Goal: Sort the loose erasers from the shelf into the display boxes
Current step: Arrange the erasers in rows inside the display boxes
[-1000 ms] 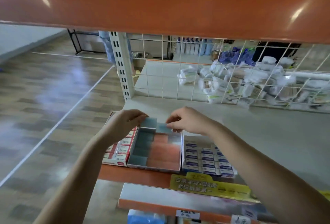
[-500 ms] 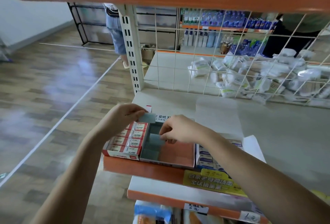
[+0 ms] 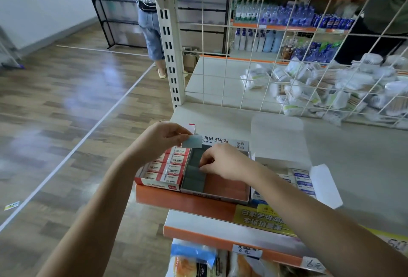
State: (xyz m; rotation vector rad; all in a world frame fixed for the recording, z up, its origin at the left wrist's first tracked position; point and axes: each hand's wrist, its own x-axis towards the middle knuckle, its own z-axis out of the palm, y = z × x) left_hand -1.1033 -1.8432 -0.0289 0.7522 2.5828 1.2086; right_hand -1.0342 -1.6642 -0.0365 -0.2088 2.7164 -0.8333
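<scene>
My left hand (image 3: 162, 138) pinches a flat pale blue-grey rectangular eraser (image 3: 192, 141) by one short end, thumb on top and fingertips under, and holds it in the air just above the back left corner of the open white cardboard display box with the orange floor (image 3: 227, 188). My right hand (image 3: 223, 163) is down inside that box, fingers curled onto the column of dark grey-green erasers (image 3: 194, 175) stacked along its left wall; the fingertips press against one of them, though I cannot tell whether I am truly gripping it or only nudging it square. The job now, as I judge it, is to tidy that column so the eraser in my left hand has a clean slot. I should push the seated ones flat and tight toward the front, leave the gap at the back, then lift my right fingers clear before I lower the new one, long side parallel to its neighbours. It is thin and probably a little rubbery, so I would lay it down flat rather than drop it on edge, or it may tip onto the orange floor to the right. The red-and-white box of wrapped 2B erasers (image 3: 164, 169) touches the left wall, and the white box of blue-labelled erasers (image 3: 301, 180) sits just beside the right, so I must keep my wrists high and not drag either one off the orange-edged grey shelf (image 3: 353, 166).
</scene>
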